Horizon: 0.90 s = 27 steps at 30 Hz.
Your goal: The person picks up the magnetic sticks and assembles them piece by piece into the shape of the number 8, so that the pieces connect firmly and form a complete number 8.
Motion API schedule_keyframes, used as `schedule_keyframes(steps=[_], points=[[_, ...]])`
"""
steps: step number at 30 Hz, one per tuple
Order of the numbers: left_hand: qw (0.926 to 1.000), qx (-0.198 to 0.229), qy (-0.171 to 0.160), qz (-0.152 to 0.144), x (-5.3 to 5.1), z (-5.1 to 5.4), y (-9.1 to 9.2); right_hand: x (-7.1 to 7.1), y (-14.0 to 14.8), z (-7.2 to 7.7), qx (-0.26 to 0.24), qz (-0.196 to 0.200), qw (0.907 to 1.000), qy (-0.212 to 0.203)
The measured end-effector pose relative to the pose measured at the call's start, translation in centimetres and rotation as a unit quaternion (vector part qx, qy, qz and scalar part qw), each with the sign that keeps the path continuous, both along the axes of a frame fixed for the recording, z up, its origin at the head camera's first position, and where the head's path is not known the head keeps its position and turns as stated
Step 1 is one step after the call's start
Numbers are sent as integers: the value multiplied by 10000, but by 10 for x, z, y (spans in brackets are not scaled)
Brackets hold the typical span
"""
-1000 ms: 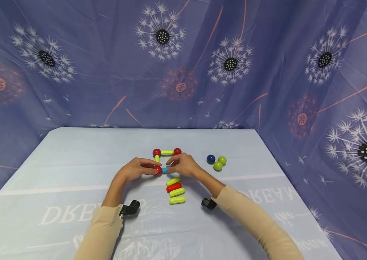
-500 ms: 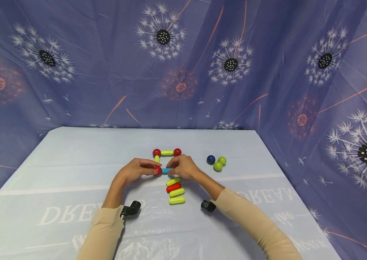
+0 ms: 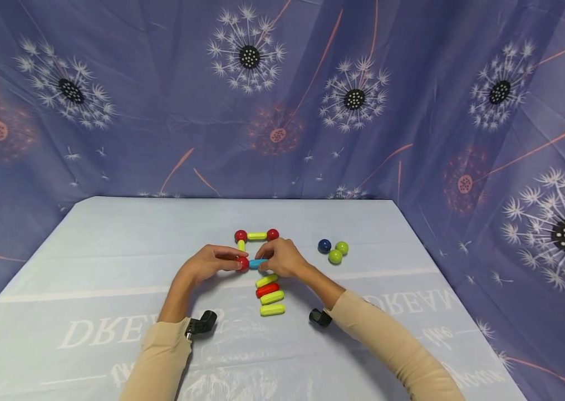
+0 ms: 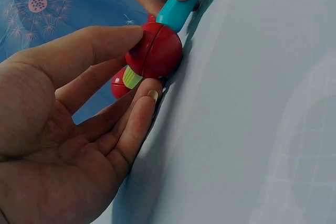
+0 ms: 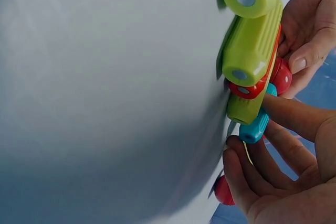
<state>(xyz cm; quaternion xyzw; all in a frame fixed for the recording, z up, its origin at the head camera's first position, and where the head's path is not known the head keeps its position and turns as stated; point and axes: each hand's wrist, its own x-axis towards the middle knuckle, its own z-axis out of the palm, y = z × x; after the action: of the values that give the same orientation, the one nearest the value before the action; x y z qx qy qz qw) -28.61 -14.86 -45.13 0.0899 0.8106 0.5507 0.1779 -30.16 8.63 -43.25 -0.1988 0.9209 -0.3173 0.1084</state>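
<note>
My left hand [image 3: 208, 262] pinches a red ball [image 4: 163, 51] between thumb and fingers. A light blue rod [image 3: 257, 264] meets that ball's right side, and my right hand [image 3: 284, 258] pinches the rod's other end. From the held ball, a yellow-green rod [image 3: 241, 245] runs back to a second red ball [image 3: 240, 236]. Another yellow-green rod [image 3: 256, 236] links this one to a third red ball [image 3: 273, 234], just behind my right fingers. In the right wrist view, the blue rod [image 5: 254, 127] lies between my thumb and fingers, its free end showing.
Nearer the table's front, several loose rods lie in a row: yellow-green ones [image 3: 273, 309] and a red one [image 3: 267, 290]. To the right sit a dark blue ball [image 3: 324, 245] and two green balls [image 3: 335, 256]. A patterned curtain [image 3: 282, 100] hangs behind the white-covered table [image 3: 112, 234].
My right hand has shifted very slightly, and more of the blue rod shows beside its fingers. The left hand keeps hold of the red ball, almost unmoved.
</note>
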Motion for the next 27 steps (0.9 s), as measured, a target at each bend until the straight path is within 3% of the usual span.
schedule_keyframes(steps=[16,27], points=[[10000,-32,-37,21,0,-3,0,1,0,-2,-30,-74,10000,-19],[10000,-60,39,-1,-1,-3,-1,1,5,4,-112,-98,9999,3]])
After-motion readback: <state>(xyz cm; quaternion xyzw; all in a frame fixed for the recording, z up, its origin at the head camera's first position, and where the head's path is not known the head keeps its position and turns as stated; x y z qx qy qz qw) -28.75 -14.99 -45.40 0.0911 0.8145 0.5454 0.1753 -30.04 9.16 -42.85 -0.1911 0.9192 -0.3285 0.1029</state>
